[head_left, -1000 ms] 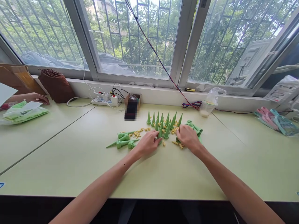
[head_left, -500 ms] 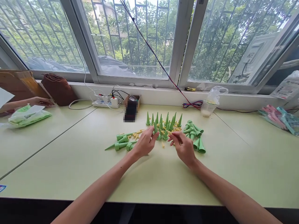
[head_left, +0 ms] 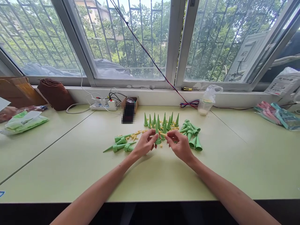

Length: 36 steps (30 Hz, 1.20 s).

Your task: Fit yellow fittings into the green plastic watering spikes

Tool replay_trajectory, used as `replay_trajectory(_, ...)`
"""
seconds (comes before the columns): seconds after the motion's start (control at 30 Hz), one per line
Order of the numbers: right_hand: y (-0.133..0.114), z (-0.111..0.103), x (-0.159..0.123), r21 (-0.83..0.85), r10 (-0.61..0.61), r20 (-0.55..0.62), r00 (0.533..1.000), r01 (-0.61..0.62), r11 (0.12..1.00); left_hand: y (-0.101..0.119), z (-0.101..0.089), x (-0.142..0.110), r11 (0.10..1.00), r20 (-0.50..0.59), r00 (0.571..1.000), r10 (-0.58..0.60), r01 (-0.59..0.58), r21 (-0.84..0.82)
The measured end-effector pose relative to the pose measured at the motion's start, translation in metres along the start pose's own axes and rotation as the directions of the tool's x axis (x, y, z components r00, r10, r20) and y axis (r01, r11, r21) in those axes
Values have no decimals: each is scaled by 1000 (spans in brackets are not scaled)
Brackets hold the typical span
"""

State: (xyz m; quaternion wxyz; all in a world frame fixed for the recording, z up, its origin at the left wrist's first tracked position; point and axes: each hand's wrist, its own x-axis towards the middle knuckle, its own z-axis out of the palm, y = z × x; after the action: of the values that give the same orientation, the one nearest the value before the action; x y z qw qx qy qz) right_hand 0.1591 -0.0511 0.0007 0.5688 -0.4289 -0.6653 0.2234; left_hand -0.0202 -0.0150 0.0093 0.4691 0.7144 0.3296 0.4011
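My left hand (head_left: 145, 143) grips a green plastic spike (head_left: 157, 134) upright, its point up and its wide base down. Between the fingertips of my right hand (head_left: 179, 143) is a small yellow plastic piece (head_left: 163, 134), its tip against or very near the side of that spike. Behind both hands several more green spikes (head_left: 177, 120) stand on their bases, with small yellow pieces scattered among them. To the right lies a pile of hollow green cones (head_left: 198, 143). Left of my hands, green spikes with ribbed caps (head_left: 119, 147) lie on their sides beside loose yellow pieces (head_left: 134, 136).
A power strip (head_left: 103, 105), an open small box (head_left: 132, 101) and a plastic cup in a bag (head_left: 205, 104) line the back of the table. Far left, another person's hand (head_left: 8, 113) is near a green package (head_left: 24, 121). Bagged pink and blue items (head_left: 278, 115) lie right.
My right hand has come from the pile on the right with a yellow piece and met my left hand. The left hand has lifted a green spike slightly. The other person's hand has drawn back left.
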Motion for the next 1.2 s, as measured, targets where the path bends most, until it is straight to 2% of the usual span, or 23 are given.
replay_trajectory(0.2,-2,-2,0,-61,-17,13,1000,18,998,1,1,0,999,-32,999,-7,8,33)
replay_trajectory(0.27,-3,-3,0,-92,-30,13,999,31,995,1,2,0,987,-68,997,44,-33,155)
replay_trajectory(0.37,-3,-4,1,-122,-42,17,999,44,992,2,3,-2,915,-89,983,159,-112,388)
replay_trajectory(0.47,-3,-5,2,-135,-43,27,999,46,990,1,4,-2,875,-98,977,187,-121,469)
replay_trajectory(0.6,-2,-5,2,-134,-37,33,999,41,990,0,3,-2,900,-133,979,153,-82,429)
replay_trajectory(0.77,-1,-5,3,-124,-32,53,998,38,992,1,1,0,975,-171,984,55,-16,221)
replay_trajectory(0.93,1,-5,1,-123,-25,74,997,34,992,2,0,1,999,-209,978,13,-5,41)
replay_trajectory(1.2,-1,-4,1,-103,-21,85,996,29,994,4,1,1,1000,-191,981,-11,14,15)
